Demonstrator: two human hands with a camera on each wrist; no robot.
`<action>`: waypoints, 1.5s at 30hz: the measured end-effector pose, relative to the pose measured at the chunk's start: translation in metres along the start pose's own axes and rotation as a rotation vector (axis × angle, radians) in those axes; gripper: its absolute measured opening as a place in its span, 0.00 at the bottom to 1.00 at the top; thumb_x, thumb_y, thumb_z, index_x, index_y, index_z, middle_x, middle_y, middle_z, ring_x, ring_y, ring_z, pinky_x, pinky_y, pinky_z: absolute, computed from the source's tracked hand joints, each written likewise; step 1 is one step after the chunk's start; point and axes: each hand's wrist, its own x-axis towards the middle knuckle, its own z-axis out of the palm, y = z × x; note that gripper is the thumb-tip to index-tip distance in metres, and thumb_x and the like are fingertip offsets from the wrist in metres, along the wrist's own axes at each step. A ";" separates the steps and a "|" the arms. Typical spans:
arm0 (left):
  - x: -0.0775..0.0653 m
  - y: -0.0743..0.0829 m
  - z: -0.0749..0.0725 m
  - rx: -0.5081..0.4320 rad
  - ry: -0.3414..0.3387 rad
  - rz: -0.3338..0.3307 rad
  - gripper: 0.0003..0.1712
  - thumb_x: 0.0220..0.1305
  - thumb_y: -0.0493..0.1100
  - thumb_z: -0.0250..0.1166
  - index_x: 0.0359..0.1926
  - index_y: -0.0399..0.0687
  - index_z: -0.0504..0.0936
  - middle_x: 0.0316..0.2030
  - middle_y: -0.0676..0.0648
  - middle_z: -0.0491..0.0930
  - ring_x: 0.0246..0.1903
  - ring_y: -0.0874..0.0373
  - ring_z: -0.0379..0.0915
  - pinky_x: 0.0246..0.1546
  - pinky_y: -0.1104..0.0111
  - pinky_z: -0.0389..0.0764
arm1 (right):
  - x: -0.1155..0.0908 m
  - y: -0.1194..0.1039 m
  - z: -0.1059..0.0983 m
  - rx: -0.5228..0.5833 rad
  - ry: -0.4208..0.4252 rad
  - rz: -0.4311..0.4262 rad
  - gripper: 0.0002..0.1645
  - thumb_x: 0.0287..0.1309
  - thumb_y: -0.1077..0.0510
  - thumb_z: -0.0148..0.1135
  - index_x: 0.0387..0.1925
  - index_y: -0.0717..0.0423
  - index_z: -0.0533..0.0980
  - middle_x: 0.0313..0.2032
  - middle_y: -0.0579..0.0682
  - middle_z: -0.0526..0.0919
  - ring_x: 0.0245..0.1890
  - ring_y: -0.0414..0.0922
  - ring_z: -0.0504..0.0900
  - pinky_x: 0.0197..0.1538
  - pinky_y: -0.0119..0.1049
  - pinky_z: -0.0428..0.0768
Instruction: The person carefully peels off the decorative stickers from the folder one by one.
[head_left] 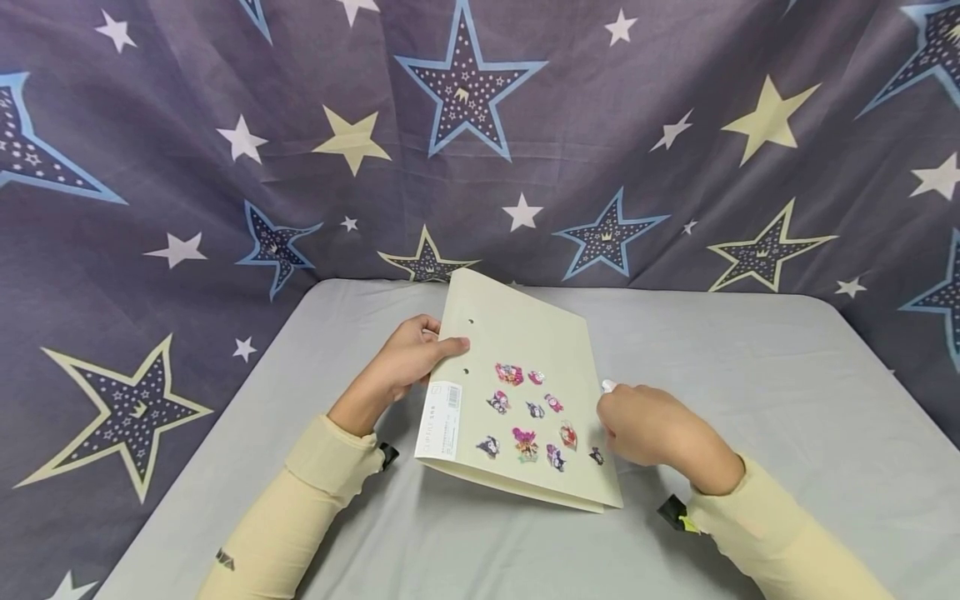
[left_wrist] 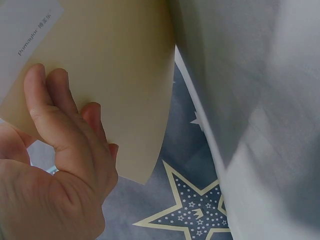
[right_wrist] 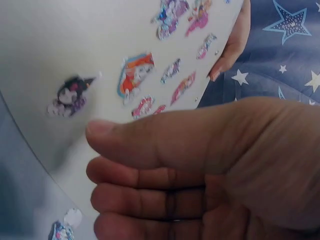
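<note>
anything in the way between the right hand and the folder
Nothing visible blocks it: the right hand is at the folder's edge, and the left hand grips the opposite side. A small white piece shows beside the right hand.

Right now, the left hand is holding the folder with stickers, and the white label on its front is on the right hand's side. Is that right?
Not quite: the head view shows the white label at the edge of the folder nearer the left hand. That hand does hold the folder with stickers.

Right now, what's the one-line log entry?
left hand: holds folder by left edge; right hand: near its right edge; stickers: on folder
</note>
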 end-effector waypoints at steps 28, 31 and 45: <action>-0.001 0.000 0.000 0.018 0.008 0.005 0.24 0.67 0.45 0.69 0.50 0.34 0.67 0.26 0.44 0.85 0.09 0.63 0.66 0.11 0.70 0.63 | 0.001 -0.013 0.012 -0.036 -0.028 -0.061 0.24 0.55 0.63 0.71 0.13 0.49 0.67 0.17 0.44 0.65 0.19 0.41 0.62 0.25 0.36 0.63; -0.001 -0.001 0.000 0.022 0.008 0.007 0.24 0.67 0.45 0.69 0.51 0.34 0.67 0.26 0.44 0.86 0.09 0.63 0.66 0.11 0.70 0.63 | 0.001 -0.013 0.013 -0.036 -0.026 -0.065 0.25 0.56 0.63 0.70 0.13 0.48 0.65 0.17 0.43 0.64 0.19 0.40 0.61 0.25 0.36 0.63; 0.000 -0.001 -0.001 0.018 0.008 0.007 0.24 0.67 0.45 0.69 0.51 0.34 0.67 0.27 0.44 0.86 0.09 0.63 0.67 0.11 0.70 0.64 | 0.002 -0.011 0.014 -0.038 0.011 -0.143 0.31 0.57 0.69 0.67 0.12 0.45 0.59 0.15 0.39 0.54 0.19 0.38 0.55 0.24 0.33 0.57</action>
